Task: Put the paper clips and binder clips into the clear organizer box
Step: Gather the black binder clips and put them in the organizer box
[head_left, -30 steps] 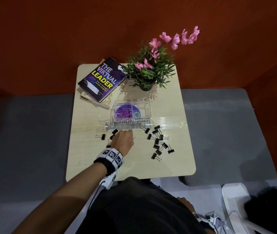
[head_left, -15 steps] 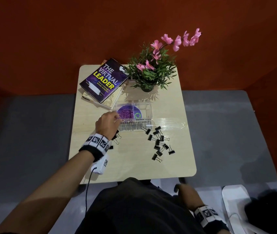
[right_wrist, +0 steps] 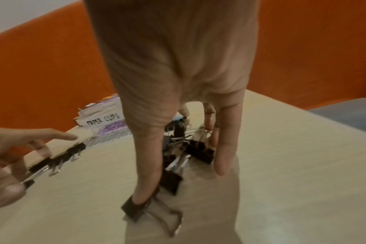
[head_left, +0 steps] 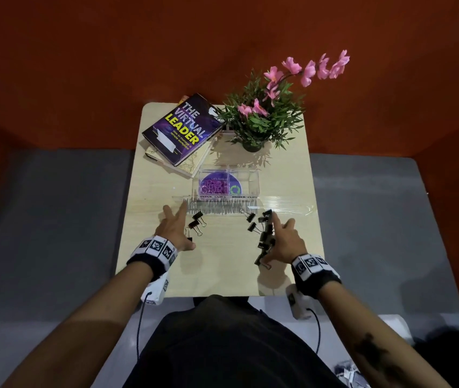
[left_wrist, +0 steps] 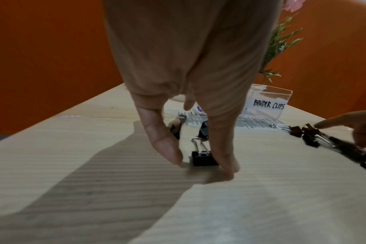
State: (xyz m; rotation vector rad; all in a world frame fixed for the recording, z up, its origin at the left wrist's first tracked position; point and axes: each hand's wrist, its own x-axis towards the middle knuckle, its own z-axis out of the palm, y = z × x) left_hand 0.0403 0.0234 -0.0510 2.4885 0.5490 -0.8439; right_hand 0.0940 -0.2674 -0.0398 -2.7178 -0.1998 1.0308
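Observation:
The clear organizer box point(head_left: 250, 180) stands mid-table, with purple paper clips point(head_left: 213, 187) in its left compartment, labelled PAPER CLIPS point(right_wrist: 103, 121). The right one, labelled BINDER CLIPS point(left_wrist: 268, 105), looks empty. Three black binder clips point(head_left: 196, 224) lie front left. My left hand point(head_left: 175, 231) is spread beside them, and its thumb and a fingertip rest on the table either side of one clip point(left_wrist: 204, 159). My right hand point(head_left: 281, 238) lies with straight fingers over a pile of several binder clips point(head_left: 264, 236), its thumb on one clip point(right_wrist: 136, 206).
A stack of books point(head_left: 183, 130) lies at the back left and a potted plant with pink flowers point(head_left: 262, 119) at the back right. A clear flat lid point(head_left: 287, 207) lies in front of the box. The small table point(head_left: 222, 275) has grey seating on both sides.
My left hand went up to the box's left compartment and has come back down to the left binder clips. My right hand rose from my lap onto the right pile.

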